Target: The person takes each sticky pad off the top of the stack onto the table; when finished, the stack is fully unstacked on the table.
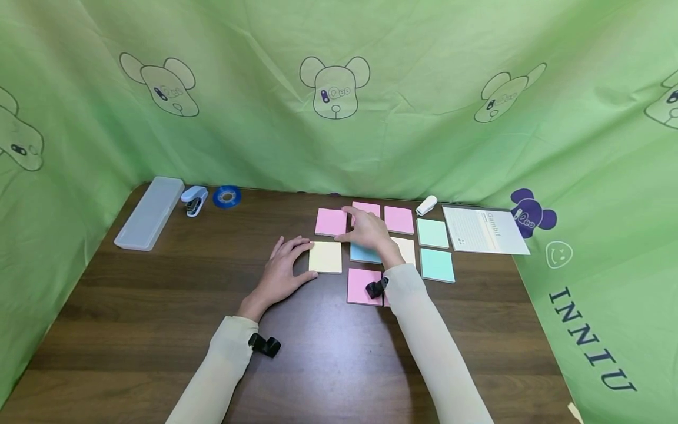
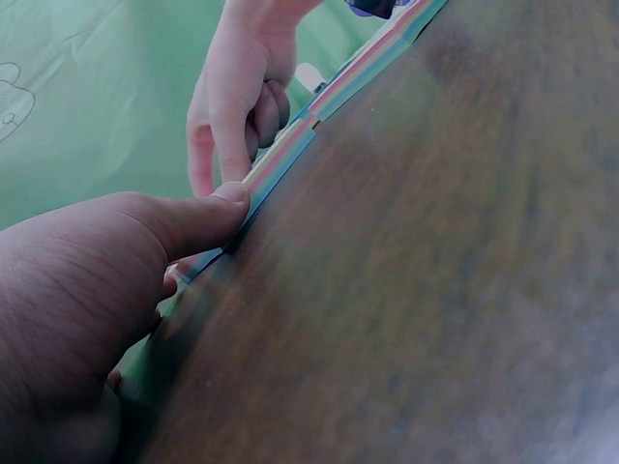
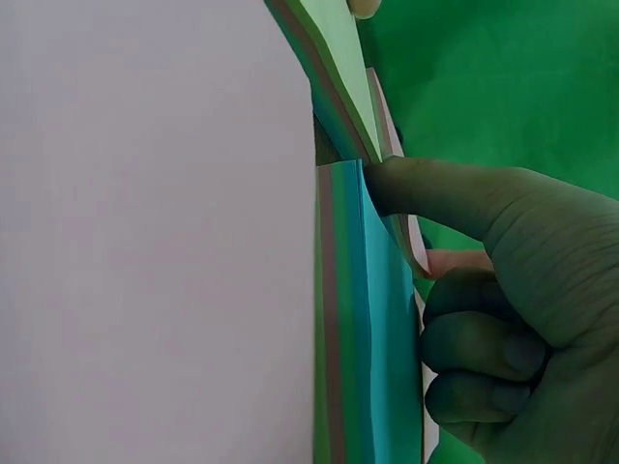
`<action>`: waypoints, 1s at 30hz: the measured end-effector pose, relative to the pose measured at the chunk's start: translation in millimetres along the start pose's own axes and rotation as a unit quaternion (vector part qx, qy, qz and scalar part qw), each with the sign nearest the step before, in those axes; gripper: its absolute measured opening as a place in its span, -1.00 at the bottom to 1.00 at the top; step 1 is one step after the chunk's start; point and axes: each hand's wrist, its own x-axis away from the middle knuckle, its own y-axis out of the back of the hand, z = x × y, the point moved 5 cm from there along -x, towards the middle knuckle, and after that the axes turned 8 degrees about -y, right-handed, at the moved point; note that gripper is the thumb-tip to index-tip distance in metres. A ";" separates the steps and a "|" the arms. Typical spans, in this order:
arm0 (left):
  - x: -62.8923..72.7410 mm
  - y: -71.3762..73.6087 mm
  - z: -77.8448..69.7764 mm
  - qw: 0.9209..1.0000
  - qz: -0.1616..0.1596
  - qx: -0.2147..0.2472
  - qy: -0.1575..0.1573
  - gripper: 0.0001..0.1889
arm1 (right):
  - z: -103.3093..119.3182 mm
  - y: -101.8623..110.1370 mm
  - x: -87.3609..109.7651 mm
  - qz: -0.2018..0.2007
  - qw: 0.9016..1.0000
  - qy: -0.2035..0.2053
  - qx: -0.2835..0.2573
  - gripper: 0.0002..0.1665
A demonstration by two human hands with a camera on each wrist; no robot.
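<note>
In the head view my left hand [image 1: 281,271] holds a pale-yellow sticky note pad [image 1: 325,257] at its left side, thumb at the near corner and index finger at the far one. The left wrist view shows that thumb [image 2: 208,215] against the pad's striped edge. My right hand [image 1: 368,228] spans the right side of a pink sticky note pad [image 1: 329,222] between thumb and index finger, other fingers curled. It partly covers a second pink pad [image 1: 366,208] and a blue pad [image 1: 364,253]. In the right wrist view, its thumb [image 3: 435,188] reaches past the blue pad's corner.
Other pads stand around: pink [image 1: 398,219], pale yellow [image 1: 405,249], mint [image 1: 432,233], mint [image 1: 437,265] and near pink [image 1: 362,287]. A white notebook [image 1: 482,232] and small white object [image 1: 426,205] lie right. Far left are a translucent case [image 1: 150,213], stapler [image 1: 194,199] and blue tape roll [image 1: 226,196].
</note>
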 end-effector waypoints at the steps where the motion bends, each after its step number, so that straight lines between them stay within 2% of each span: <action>1: 0.1 0.1 -0.2 1.000 -0.001 0.000 0.001 -0.24 | -0.5 -0.4 -1.0 -0.002 1.000 -0.002 0.001 0.25; 4: 0.1 0.1 -0.7 1.000 -0.001 -0.001 0.001 -0.25 | -0.7 -0.3 -2.7 -0.011 1.000 -0.014 0.003 0.29; 5: -0.1 -0.1 -0.8 1.000 -0.001 -0.002 0.001 -0.25 | 2.9 3.2 2.7 -0.011 1.000 -0.018 0.005 0.27; 11: -1.0 -0.5 -0.5 1.000 0.002 -0.005 0.003 -0.25 | 11.5 11.8 14.4 -0.004 0.999 -0.031 -0.021 0.18; 12: -1.1 -0.4 -0.6 1.000 0.002 -0.005 0.004 -0.25 | 8.8 9.4 10.3 -0.003 0.999 -0.031 -0.028 0.20; 22: -1.0 -1.2 -0.9 1.000 -0.001 -0.005 -0.002 -0.25 | 7.8 8.1 7.9 0.005 0.999 -0.021 -0.024 0.27; 25: 0.1 -1.0 -0.9 1.000 -0.010 -0.004 -0.010 -0.27 | 3.0 4.7 6.0 -0.001 1.000 -0.001 -0.024 0.30; 30: 1.5 0.7 -1.4 0.999 -0.032 0.011 -0.021 -0.34 | 23.1 23.7 31.0 -0.013 0.999 0.010 -0.038 0.17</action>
